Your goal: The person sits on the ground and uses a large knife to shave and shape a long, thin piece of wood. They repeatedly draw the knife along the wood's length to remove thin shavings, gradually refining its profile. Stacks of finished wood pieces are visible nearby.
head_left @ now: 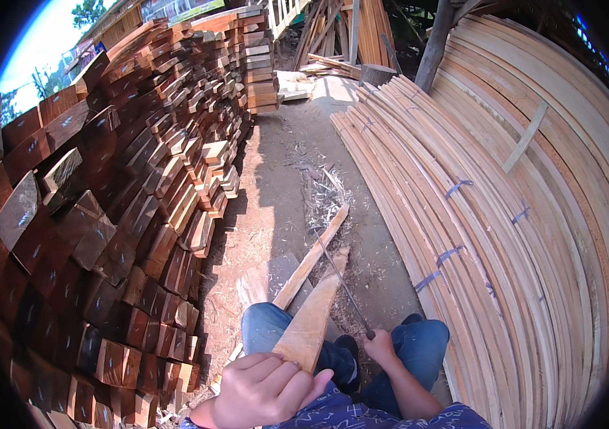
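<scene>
My left hand [265, 386] is closed over the near end of a tapered wooden board [311, 322]. This board slants away from me between my knees, its narrow end low over the ground. The fingers of my right hand [381, 347] are wrapped round the dark handle of a long knife [344, 284]. Its thin dark blade, seen nearly edge-on, points forward and left and crosses the picture just by the board's far end. Whether blade and board touch, I cannot tell. A narrow wooden strip [309, 264] lies beyond, to the left of the board.
On the left rises a tall stack of dark sawn timber [125, 222] with uneven ends. Long pale planks [426, 186], some tied with bluish strips, lie along the right. Wood shavings [327, 196] litter the dirt path ahead. A post [435, 46] and leaning boards stand farther back.
</scene>
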`<state>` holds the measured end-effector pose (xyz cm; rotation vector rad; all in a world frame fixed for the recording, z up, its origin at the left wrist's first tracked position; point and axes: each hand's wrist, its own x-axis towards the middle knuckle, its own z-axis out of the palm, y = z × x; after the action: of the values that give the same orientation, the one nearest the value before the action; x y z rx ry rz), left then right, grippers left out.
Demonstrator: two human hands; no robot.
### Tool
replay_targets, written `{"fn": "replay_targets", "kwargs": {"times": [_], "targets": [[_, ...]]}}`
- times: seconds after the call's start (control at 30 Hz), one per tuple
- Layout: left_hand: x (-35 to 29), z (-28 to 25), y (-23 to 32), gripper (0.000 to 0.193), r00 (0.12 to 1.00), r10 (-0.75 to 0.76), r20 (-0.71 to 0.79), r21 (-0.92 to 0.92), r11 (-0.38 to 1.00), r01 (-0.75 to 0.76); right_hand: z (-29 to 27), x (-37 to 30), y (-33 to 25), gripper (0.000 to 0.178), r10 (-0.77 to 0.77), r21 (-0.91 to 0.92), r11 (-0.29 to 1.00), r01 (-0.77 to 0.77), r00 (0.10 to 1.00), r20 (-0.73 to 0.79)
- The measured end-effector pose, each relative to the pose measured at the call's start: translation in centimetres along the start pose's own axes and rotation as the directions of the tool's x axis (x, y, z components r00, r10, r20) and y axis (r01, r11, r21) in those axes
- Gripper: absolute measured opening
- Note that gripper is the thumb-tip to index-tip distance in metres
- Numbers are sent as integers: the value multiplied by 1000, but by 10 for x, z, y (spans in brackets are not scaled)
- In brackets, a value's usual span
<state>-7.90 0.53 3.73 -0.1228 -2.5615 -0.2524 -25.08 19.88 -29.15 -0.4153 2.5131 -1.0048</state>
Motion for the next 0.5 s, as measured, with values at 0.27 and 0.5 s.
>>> {"fn": "replay_targets", "kwargs": {"times": [0.27, 0.5], "targets": [[14, -1, -4, 36, 993, -118, -10, 41, 992, 118, -19, -23, -80, 25, -179, 127, 976, 175, 984, 19], [-3, 3, 0, 32, 998, -49, 24, 43, 998, 48, 13, 18, 19, 23, 104, -96, 991, -95, 989, 100]]}}
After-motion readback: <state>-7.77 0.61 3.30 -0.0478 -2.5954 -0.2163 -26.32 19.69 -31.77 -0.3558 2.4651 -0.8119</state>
